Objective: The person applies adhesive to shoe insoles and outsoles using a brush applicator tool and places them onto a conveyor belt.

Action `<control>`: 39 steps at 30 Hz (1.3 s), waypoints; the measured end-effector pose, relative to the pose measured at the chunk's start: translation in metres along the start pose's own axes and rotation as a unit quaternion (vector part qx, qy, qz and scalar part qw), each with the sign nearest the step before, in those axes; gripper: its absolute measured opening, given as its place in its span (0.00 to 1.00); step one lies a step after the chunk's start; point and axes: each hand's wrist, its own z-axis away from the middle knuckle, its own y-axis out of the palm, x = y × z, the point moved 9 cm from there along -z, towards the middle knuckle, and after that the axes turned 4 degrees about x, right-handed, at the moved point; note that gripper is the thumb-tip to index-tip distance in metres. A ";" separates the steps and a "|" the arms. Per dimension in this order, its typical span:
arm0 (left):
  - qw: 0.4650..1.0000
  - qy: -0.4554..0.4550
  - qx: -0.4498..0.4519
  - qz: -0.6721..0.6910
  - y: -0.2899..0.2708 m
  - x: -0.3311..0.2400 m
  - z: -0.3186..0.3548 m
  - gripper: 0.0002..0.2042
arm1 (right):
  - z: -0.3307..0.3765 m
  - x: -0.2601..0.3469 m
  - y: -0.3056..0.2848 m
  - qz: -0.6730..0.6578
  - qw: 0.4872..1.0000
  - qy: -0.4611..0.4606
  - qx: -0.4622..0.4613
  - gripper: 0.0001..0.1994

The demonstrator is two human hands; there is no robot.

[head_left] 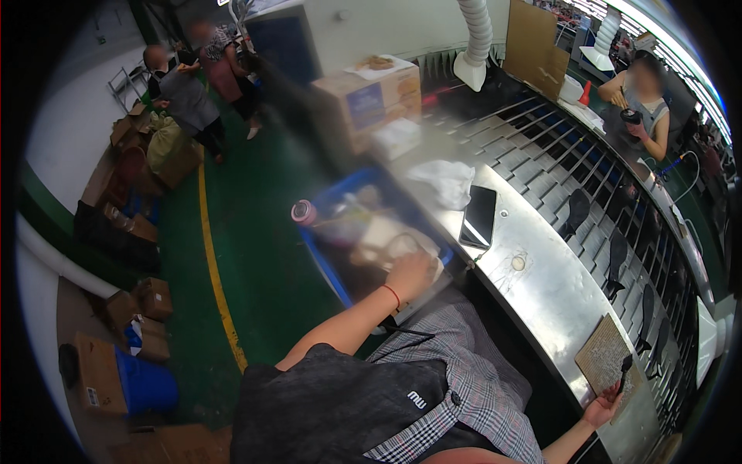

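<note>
Beside the steel workbench [541,286], the person's left hand [410,272] reached outstretched into a blue bin [321,255], fingers curled on pale material [382,236]; the right hand [601,408], at the bench's near edge, gripped a perforated board [603,356] with a black brush [623,371].

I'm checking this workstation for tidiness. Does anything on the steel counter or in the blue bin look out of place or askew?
A black phone lies askew on the steel counter, one corner poking past its near edge. A crumpled white cloth sits beside it. The left hand reaches into the cluttered blue bin. The right hand holds a brown board.
</note>
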 end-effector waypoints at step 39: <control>0.961 0.095 -0.255 -0.042 -0.019 0.013 0.008 0.14 | -0.001 -0.013 0.004 0.018 0.999 0.009 -0.050 0.21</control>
